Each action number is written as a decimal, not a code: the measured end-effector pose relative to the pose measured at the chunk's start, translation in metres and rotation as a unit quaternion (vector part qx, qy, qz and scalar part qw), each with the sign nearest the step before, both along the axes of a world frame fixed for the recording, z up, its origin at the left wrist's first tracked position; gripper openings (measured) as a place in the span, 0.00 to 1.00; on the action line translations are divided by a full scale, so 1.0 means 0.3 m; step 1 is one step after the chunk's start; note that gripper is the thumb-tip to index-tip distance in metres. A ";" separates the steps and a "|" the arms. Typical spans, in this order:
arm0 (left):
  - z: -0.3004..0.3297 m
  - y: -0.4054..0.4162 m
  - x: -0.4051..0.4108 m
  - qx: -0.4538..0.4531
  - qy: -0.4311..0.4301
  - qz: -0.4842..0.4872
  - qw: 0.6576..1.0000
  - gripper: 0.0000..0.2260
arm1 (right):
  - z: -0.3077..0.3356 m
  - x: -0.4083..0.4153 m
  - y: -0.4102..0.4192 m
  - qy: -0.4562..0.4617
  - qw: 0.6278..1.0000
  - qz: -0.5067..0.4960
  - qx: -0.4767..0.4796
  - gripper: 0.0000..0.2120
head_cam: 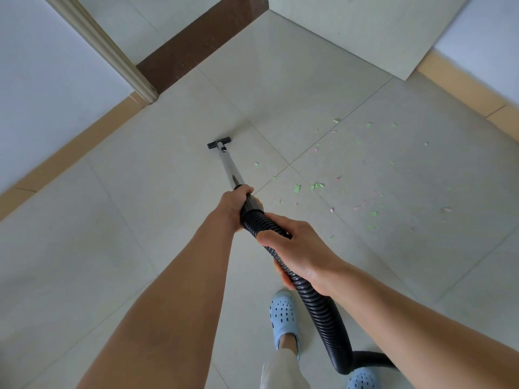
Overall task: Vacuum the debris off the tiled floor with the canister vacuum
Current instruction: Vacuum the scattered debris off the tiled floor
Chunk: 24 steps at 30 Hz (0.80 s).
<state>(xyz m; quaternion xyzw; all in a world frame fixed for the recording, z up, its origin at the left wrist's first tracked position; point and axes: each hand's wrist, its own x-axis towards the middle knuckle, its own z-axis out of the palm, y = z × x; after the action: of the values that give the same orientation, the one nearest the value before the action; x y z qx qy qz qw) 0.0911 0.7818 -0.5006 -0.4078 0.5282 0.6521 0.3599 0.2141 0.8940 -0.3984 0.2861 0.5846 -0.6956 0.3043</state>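
Right, around the edges first: a white wall with a tan skirting strip runs along the left, a beige moulded door frame comes down to the floor at upper left, and a dark brown stone threshold sits just beside it. Another white wall with tan skirting closes the right side. Two pale blue perforated clogs show at the bottom, feet planted on the pale beige tiled floor.

Scattered green and pink paper scraps lie to the right of the wand, thickest right of centre, well apart from the nozzle. Nothing lies between the nozzle and the scraps.

Now the tool: the slim silver metal wand runs its long axis away from the person, leaning slightly left toward the threshold. Its small black floor nozzle sits flat on the tile, its bar crosswise to the wand.

The left hand wraps its fingers round the black handle cuff where wand meets hose. The right hand grips the black ribbed flexible hose just behind, fingers curled round it. The hose drops past the right clog and loops out at the bottom edge.
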 end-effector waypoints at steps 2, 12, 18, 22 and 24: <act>0.006 -0.011 0.038 -0.002 0.003 0.008 1.000 0.06 | 0.000 0.027 -0.001 0.000 1.000 0.011 -0.001 0.11; 0.022 -0.087 0.213 0.002 0.002 0.065 0.998 0.06 | -0.001 0.150 -0.026 0.009 0.996 0.083 0.009 0.10; 0.041 -0.038 0.272 0.023 0.005 0.093 0.995 0.06 | 0.008 0.196 0.013 0.033 0.993 0.101 0.049 0.09; 0.039 0.050 0.306 0.045 0.002 0.095 0.994 0.06 | 0.015 0.240 0.087 0.028 0.993 0.087 0.069 0.13; 0.037 0.099 0.332 0.057 -0.002 0.090 0.994 0.06 | 0.020 0.271 0.127 0.028 0.994 0.077 0.072 0.11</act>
<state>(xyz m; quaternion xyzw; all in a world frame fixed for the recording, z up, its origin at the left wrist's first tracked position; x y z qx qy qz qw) 0.1906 0.8114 -0.4894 -0.4337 0.4505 0.7100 0.3237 0.2955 0.9320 -0.3924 0.2416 0.6621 -0.6336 0.3191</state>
